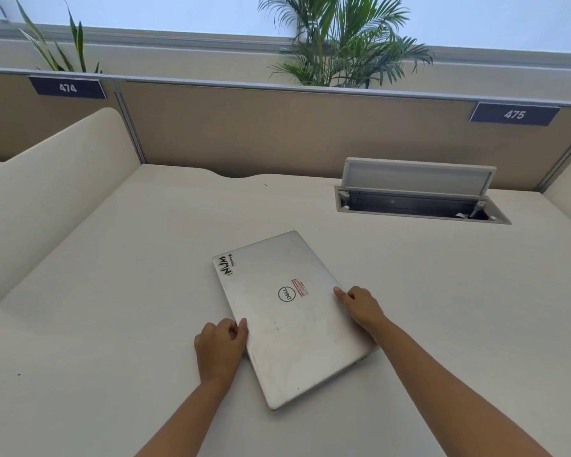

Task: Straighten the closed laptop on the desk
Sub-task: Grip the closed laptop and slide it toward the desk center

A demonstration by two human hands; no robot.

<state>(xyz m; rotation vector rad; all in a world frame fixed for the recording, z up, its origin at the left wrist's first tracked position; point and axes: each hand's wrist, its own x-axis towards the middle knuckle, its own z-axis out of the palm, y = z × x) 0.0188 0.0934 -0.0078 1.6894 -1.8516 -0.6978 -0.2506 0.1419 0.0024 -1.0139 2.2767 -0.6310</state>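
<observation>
A closed silver laptop [287,318] with stickers on its lid lies askew on the white desk [112,291], its long sides running from far left to near right. My left hand [220,349] grips its left long edge, thumb on the lid. At the opposite long edge, my right hand [360,306] holds the laptop with fingers curled over the rim.
An open cable box [416,192] with its lid raised is set into the desk at the far right. Beige partition panels [277,127] labelled 474 and 475 close the back. A cream side divider [47,192] stands at the left. Plants rise behind the partition.
</observation>
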